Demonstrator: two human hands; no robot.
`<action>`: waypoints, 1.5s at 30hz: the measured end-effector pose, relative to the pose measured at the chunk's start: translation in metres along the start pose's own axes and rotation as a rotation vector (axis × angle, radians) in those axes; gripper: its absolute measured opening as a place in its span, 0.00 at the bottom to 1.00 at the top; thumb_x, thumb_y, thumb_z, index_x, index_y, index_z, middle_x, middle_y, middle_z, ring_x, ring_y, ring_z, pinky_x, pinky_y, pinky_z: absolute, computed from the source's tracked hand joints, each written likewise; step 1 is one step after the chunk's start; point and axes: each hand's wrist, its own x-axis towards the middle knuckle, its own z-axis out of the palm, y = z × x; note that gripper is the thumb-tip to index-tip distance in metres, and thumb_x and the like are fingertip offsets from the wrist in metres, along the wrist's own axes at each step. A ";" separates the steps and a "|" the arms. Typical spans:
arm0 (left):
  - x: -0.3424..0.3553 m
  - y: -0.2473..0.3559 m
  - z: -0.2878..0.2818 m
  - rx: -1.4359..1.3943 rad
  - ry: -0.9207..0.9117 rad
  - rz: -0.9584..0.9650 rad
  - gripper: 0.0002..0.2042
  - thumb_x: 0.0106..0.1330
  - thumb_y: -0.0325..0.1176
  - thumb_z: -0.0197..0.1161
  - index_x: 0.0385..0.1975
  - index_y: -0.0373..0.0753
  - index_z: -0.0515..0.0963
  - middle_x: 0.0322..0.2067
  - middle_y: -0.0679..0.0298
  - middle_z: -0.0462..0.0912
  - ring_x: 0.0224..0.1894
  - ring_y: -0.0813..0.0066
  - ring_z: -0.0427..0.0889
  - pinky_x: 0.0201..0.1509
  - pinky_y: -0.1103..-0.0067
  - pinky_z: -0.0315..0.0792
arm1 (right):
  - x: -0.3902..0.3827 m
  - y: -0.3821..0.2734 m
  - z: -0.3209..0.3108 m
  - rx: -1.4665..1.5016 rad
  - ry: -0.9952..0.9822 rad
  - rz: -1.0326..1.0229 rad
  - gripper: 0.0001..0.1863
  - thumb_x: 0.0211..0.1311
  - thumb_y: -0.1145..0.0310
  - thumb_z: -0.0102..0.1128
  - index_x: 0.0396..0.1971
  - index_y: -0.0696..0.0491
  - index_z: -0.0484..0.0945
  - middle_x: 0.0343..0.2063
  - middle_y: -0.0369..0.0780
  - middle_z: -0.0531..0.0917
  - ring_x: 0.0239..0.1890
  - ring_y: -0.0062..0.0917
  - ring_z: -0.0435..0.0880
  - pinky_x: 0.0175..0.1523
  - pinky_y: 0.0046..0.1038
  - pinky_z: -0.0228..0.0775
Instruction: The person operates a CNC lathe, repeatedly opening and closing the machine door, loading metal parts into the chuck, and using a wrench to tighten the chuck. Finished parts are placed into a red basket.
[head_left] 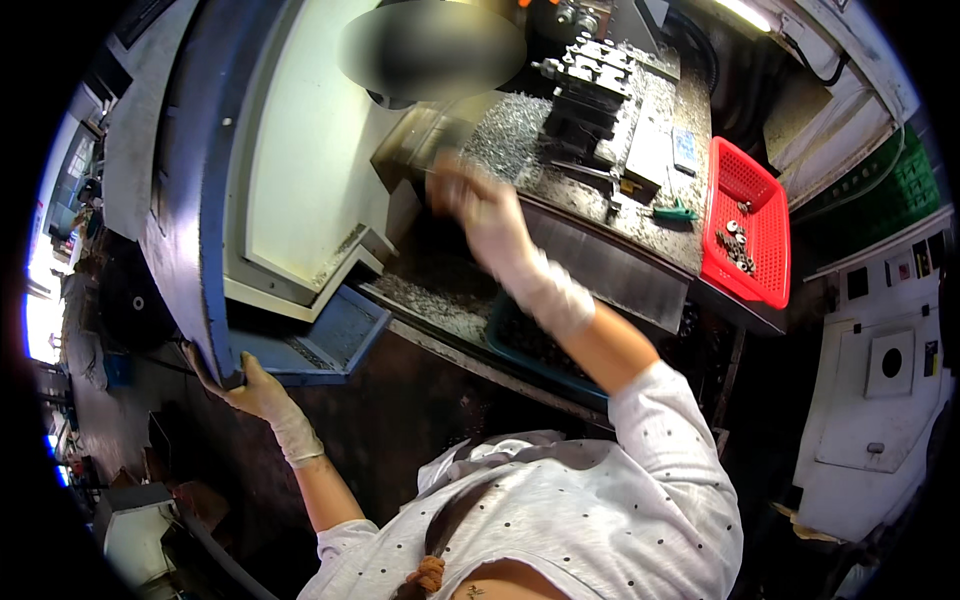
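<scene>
Gloved, my left hand (pixel 250 385) grips the lower corner of a blue-edged machine door (pixel 196 240) at left. My gloved right hand (pixel 485 215) is raised in the middle, its fingers smeared by motion, near a blurred brownish-yellow block (pixel 405 145); whether it holds or touches this, I cannot tell. Beyond it, metal shavings (pixel 510 135) cover part of the machine bed beside a tooling block (pixel 590 100). A green-handled tool (pixel 675 213) lies at the bed's front right.
A red basket (pixel 740 270) with small metal parts stands right of the bed. Below are a teal bin (pixel 530 350) and a blue tray (pixel 345 330). A green crate (pixel 880 200) and white cabinet (pixel 865 420) stand at far right.
</scene>
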 end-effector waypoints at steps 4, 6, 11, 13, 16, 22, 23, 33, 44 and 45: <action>0.004 0.006 0.005 -0.019 -0.017 0.061 0.27 0.39 0.17 0.45 0.46 0.31 0.55 0.47 0.53 0.58 0.50 0.62 0.56 0.53 0.72 0.47 | 0.160 0.055 -0.032 0.043 0.829 -0.030 0.09 0.50 0.69 0.44 0.28 0.57 0.71 0.21 0.35 0.73 0.21 0.16 0.68 0.28 0.17 0.61; 0.003 0.006 0.011 -0.035 -0.002 0.074 0.27 0.38 0.16 0.44 0.46 0.31 0.54 0.47 0.52 0.58 0.50 0.60 0.56 0.53 0.70 0.46 | 0.212 0.099 -0.085 -0.244 1.177 -0.039 0.11 0.44 0.69 0.44 0.26 0.58 0.72 0.23 0.38 0.75 0.26 0.22 0.72 0.34 0.21 0.63; -0.003 -0.011 -0.003 0.079 0.026 0.072 0.29 0.35 0.13 0.41 0.45 0.33 0.54 0.46 0.52 0.58 0.50 0.57 0.56 0.53 0.67 0.45 | 0.209 0.108 -0.050 -0.689 0.871 0.189 0.30 0.46 0.52 0.41 0.46 0.56 0.53 0.45 0.44 0.60 0.48 0.30 0.57 0.51 0.38 0.43; -0.005 -0.009 -0.001 0.077 -0.010 0.076 0.30 0.35 0.14 0.43 0.46 0.34 0.53 0.47 0.52 0.57 0.51 0.57 0.54 0.53 0.66 0.45 | 0.195 0.102 -0.059 -0.908 0.706 0.222 0.34 0.44 0.49 0.43 0.48 0.56 0.49 0.47 0.44 0.57 0.51 0.30 0.54 0.51 0.43 0.39; -0.004 -0.005 -0.003 0.031 -0.058 0.055 0.31 0.35 0.16 0.47 0.47 0.34 0.52 0.48 0.53 0.55 0.52 0.58 0.52 0.54 0.66 0.44 | 0.183 0.090 -0.085 -1.016 0.487 0.102 0.33 0.38 0.50 0.51 0.44 0.54 0.57 0.41 0.44 0.65 0.46 0.32 0.61 0.47 0.44 0.46; 0.025 -0.023 -0.031 -0.145 -0.113 0.079 0.32 0.53 0.55 0.32 0.47 0.30 0.51 0.50 0.52 0.51 0.52 0.61 0.50 0.54 0.71 0.43 | 0.171 0.072 -0.048 -0.912 0.642 -0.115 0.18 0.37 0.58 0.57 0.25 0.57 0.71 0.22 0.41 0.74 0.24 0.27 0.71 0.31 0.29 0.61; 0.047 -0.020 -0.034 -0.063 -0.051 0.127 0.26 0.55 0.47 0.37 0.47 0.30 0.52 0.49 0.52 0.52 0.52 0.60 0.51 0.53 0.71 0.45 | 0.170 0.067 -0.037 -0.859 0.696 -0.132 0.16 0.37 0.59 0.58 0.22 0.57 0.74 0.19 0.41 0.75 0.21 0.26 0.73 0.28 0.27 0.64; 0.297 -0.114 0.073 -0.044 -0.252 0.310 0.19 0.44 0.17 0.44 0.40 0.39 0.65 0.38 0.64 0.69 0.44 0.74 0.65 0.48 0.81 0.55 | 0.179 0.094 -0.054 -0.970 0.925 -0.077 0.25 0.37 0.48 0.53 0.29 0.54 0.66 0.27 0.42 0.68 0.28 0.31 0.70 0.32 0.27 0.65; 0.325 -0.108 0.073 0.189 -0.274 0.310 0.22 0.39 0.16 0.42 0.36 0.43 0.69 0.30 0.59 0.73 0.36 0.67 0.72 0.40 0.81 0.64 | 0.180 0.095 -0.043 -0.991 0.865 -0.067 0.21 0.41 0.53 0.54 0.29 0.55 0.66 0.26 0.39 0.67 0.27 0.25 0.68 0.34 0.24 0.62; 0.317 -0.099 0.070 0.125 -0.252 0.293 0.22 0.40 0.16 0.43 0.38 0.43 0.68 0.32 0.59 0.73 0.37 0.67 0.71 0.41 0.81 0.63 | 0.184 0.098 -0.049 -0.979 0.867 -0.098 0.22 0.41 0.52 0.53 0.29 0.55 0.66 0.26 0.39 0.68 0.28 0.26 0.69 0.34 0.24 0.62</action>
